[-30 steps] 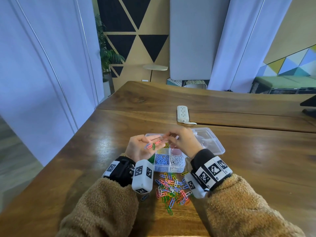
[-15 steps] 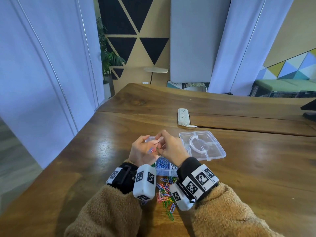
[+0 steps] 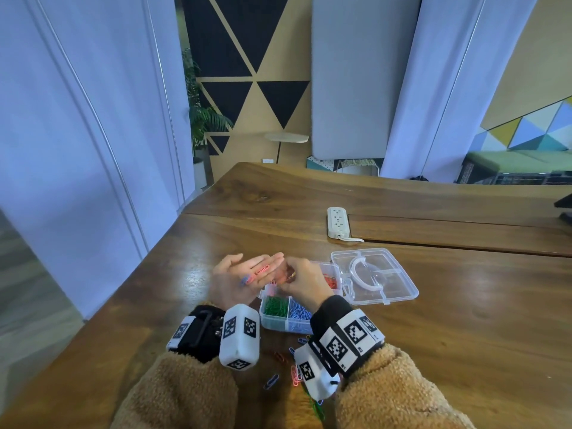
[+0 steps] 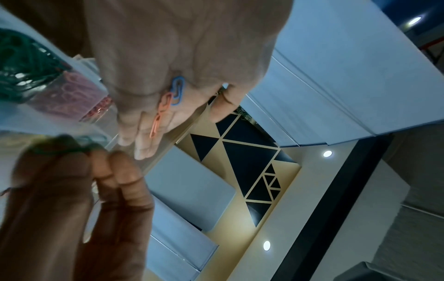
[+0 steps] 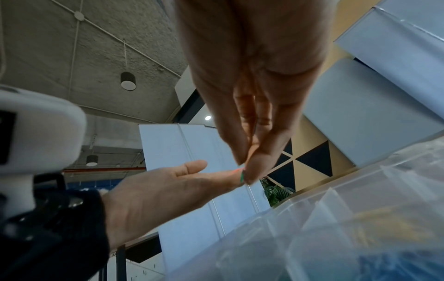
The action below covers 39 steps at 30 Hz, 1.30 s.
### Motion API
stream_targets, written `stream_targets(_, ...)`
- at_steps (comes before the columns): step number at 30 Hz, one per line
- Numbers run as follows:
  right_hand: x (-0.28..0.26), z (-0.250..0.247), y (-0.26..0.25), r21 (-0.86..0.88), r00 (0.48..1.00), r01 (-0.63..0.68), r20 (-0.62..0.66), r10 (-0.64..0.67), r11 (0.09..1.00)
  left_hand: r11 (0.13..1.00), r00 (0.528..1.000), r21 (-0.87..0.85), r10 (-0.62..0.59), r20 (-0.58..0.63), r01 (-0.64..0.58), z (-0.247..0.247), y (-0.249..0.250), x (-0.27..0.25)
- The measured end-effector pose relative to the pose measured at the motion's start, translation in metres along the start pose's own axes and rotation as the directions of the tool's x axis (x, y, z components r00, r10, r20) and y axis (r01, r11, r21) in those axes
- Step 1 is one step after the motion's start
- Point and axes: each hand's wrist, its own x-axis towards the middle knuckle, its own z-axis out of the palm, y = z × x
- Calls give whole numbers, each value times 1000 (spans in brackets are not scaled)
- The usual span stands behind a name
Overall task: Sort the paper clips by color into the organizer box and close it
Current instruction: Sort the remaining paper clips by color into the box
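Note:
My left hand (image 3: 247,269) lies flat, palm up, left of the organizer box (image 3: 280,325). An orange paper clip (image 3: 261,270) and a blue paper clip (image 4: 177,89) rest linked on its fingers. My right hand (image 3: 289,272) is just beside those fingertips and pinches a green paper clip (image 5: 242,177) between thumb and forefinger. The clear box holds green clips (image 3: 274,306), blue clips (image 3: 298,312) and red clips (image 3: 331,280) in separate compartments. Its lid (image 3: 376,281) lies open to the right. My right hand hides the far compartments.
Loose mixed clips (image 3: 278,371) lie on the wooden table (image 3: 464,320) between my wrists, near the front edge. A white power strip (image 3: 337,222) sits beyond the box. The table's left edge runs close to my left arm.
Both hands were together over the box with linked clips. My left hand has flattened out palm up with clips on it, and my right hand has drawn a clip away.

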Motion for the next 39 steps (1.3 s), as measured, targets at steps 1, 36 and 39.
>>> stream_targets(1,0,5,2,-15,1000,5,-4,-5,1000,1000,999,-24,-19,-27,18,2,2,0)
stream_targets(36,9,-5,5,-155,978,210,31,-208,965,982,971,142,-150,184,125,6,-8,1)
stream_targets(39,16,-26,7,-69,984,165,-53,-169,984,957,980,262,-162,119,127,-3,5,10)
